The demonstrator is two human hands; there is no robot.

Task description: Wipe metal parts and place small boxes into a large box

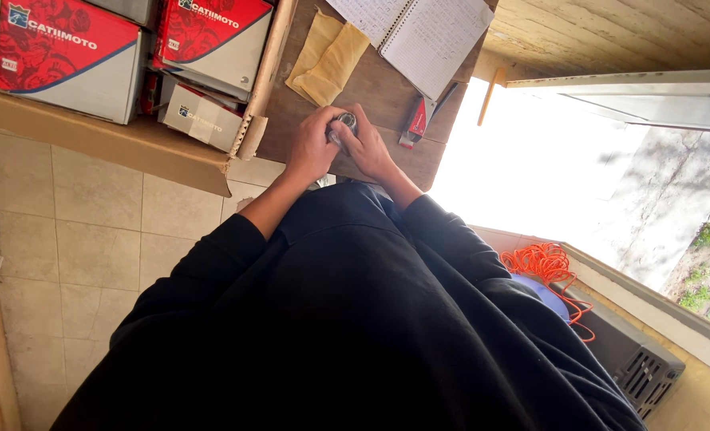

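A small round metal part (344,122) is gripped between both hands above a wooden surface (379,88), left hand (313,148) and right hand (368,148) with fingers clenched around it; an open notebook (419,28), yellow cloth (328,60) and red-and-grey boxes (67,56) are seen nearby

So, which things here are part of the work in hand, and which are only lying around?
In hand:
left hand
right hand
small round metal part, held between both

Lying about:
open notebook
tan cloth
red-and-grey boxes
orange cord
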